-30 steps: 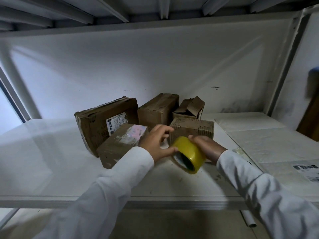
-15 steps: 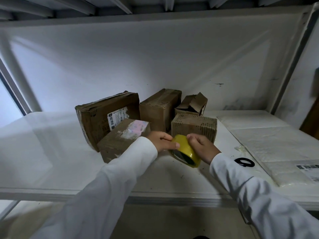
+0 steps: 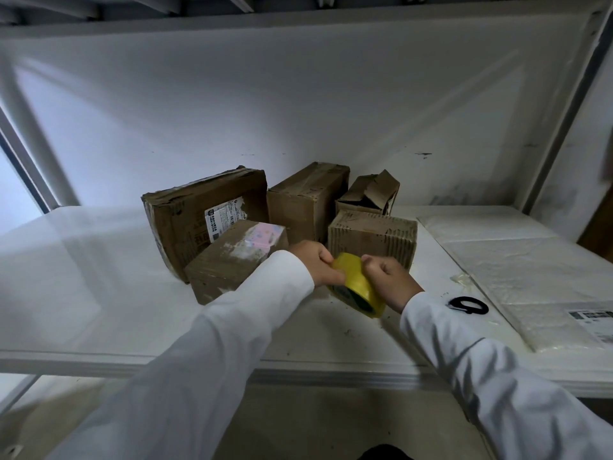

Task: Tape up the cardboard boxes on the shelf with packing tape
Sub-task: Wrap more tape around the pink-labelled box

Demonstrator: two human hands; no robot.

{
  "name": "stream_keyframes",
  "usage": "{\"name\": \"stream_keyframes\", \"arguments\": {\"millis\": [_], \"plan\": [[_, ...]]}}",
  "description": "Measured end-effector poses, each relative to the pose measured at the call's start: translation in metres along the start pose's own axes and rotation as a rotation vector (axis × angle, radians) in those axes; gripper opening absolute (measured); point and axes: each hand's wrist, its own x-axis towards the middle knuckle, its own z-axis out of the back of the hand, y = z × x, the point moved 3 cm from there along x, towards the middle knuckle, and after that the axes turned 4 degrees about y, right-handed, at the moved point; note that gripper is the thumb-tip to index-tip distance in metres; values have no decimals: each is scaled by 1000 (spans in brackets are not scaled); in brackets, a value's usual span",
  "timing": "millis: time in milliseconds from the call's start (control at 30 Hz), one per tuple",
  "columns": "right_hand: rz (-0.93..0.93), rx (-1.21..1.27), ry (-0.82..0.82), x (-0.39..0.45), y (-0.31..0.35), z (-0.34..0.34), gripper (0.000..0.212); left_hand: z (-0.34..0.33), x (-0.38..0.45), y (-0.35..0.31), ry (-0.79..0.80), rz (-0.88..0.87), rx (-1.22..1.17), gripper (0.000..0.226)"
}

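A black ring-shaped object [image 3: 468, 305], possibly scissor handles, is seen lying flat on the white surface at the right; what it is cannot be told for sure. Just beside it, toward the right, flat white padded mailers [image 3: 517, 260] are laid side by side, reaching from the back wall to the front edge. A printed label [image 3: 593, 318] is stuck on the nearest mailer, its text too small to be read. A crumpled scrap of clear film [image 3: 461, 280] is noted at the mailers' left edge. Dark scuff marks [image 3: 423, 155] are seen on the white back wall [image 3: 298, 104]. A grey upright post [image 3: 560, 127] is set at the right corner.
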Motion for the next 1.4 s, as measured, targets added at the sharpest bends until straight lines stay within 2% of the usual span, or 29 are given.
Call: {"name": "stream_keyframes", "arguments": {"millis": [100,267,367,500,733,1000,1267,1400], "plan": [[-2,15,-22,0,0,-1,43,0,1,-1,-5,-7,36,31],[-4,12,-29,-2,0,-3,45,2,5,11,-91,-68,45,19],[15,6,-21,-2,2,-5,46,1,4,23,-122,-87,-82,19],[6,9,-40,0,2,-2,47,-4,6,25,-52,-27,-212,27],[13,20,-39,1,-1,-3,50,1,8,18,-59,0,-96,14],[3,18,-50,-1,1,0,48,4,4,17,20,-55,-95,30],[-17,4,-45,-2,3,0,47,12,3,14,29,-74,-87,18],[-53,0,-39,-2,2,-1,46,14,-6,5,-5,-115,2,10]]}}
